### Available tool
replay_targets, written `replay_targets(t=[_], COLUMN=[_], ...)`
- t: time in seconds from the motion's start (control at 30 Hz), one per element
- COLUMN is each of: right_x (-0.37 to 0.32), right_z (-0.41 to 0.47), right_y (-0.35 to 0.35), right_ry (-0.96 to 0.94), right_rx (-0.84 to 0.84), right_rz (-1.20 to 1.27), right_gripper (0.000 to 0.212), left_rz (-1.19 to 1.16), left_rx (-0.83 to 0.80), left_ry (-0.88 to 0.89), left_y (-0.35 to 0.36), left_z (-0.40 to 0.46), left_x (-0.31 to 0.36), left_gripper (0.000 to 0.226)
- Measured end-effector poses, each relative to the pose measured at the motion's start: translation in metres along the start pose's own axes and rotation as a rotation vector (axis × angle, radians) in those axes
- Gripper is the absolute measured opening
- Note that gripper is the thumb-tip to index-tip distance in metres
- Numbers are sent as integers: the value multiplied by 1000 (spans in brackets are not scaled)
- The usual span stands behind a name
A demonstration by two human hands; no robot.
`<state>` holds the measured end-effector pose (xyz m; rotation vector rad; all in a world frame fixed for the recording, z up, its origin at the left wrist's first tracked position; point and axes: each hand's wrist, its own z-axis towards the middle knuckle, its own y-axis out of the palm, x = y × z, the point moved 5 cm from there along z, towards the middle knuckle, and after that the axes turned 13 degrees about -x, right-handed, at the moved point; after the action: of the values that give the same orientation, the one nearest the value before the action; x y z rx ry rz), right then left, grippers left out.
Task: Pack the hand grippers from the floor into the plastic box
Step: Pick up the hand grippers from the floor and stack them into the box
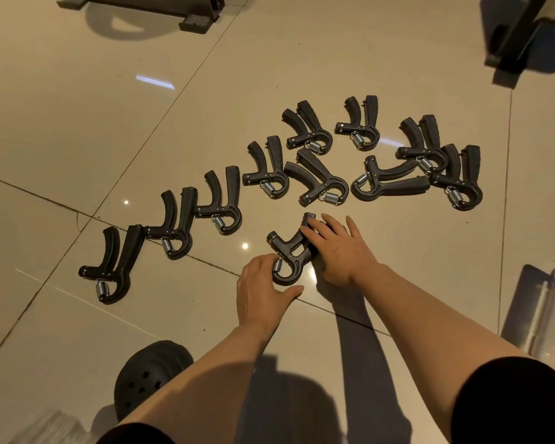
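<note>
Hand grippers of black plastic, each with two curved handles and a coiled steel spring, lie scattered in a loose band across the glossy beige tiled floor (77, 129). Nearest the person lies one black hand gripper (290, 256), apart from the rest and flat on the tiles. The left hand (263, 293) touches its looped spring end, fingers curved against the spring and thumb stretched along the floor beneath it; whether it truly grasps is unclear. The right hand (340, 248) lies over the gripper's handles with fingers spread and nearly straight, pressing rather than clenching. A clear plastic box (548, 315) stands at the right edge, well apart from the grippers. A black perforated clog (148, 376) shows beneath the left forearm. Dark metal frame feet (193, 22) stand at the top.
</note>
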<state>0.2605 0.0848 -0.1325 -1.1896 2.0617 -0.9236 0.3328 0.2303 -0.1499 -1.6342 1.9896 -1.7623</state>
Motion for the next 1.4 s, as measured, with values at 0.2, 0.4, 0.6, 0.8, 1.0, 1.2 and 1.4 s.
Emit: replay_targets(t=[0.2, 0.4, 0.6, 0.8, 1.0, 1.2, 1.4], right_x=[1, 13, 33, 57, 81, 122, 171], right_z=[-5, -28, -80, -158, -278, -390, -463], right_y=[4, 16, 9, -56, -87, -59, -11], right_ry=[48, 32, 116, 327, 512, 623, 639], right_rx=[90, 116, 218, 457, 715, 754, 756], right_rz=[-7, -50, 87, 264, 369, 413, 582], right_gripper=[60, 59, 53, 51, 51, 54, 54], left_rz=[65, 26, -263, -614, -941, -816, -736], left_rx=[-8, -84, -84, -11, -225, -436, -587], left_ry=[-146, -45, 96, 167, 344, 536, 534], left_y=[8, 12, -11, -44, -40, 9, 78], left_z=[-4, -4, -12, -22, -74, -139, -172], left_x=[7, 16, 60, 149, 262, 356, 417], left_gripper=[60, 57, 71, 50, 42, 76, 90])
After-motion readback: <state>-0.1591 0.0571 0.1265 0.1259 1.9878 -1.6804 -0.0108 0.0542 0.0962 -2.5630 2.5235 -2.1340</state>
